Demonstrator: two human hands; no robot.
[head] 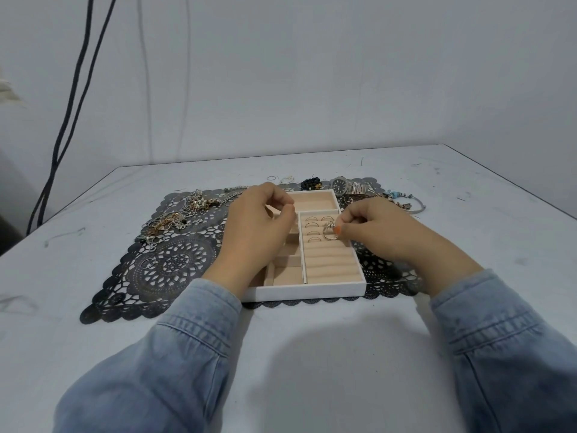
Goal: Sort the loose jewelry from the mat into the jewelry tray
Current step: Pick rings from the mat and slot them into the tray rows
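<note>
Head-worn view, forward and down, near jewelry tray [303, 293]

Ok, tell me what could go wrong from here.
The right hand pinches a ring right beside rings already seated in the tray; pushing it in may knock those loose. The chains on the mat lie tangled, so lifting one would likely drag others along.

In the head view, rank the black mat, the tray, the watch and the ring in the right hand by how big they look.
1. black mat
2. tray
3. watch, though it lies farthest away
4. ring, pinched by the right hand
</note>
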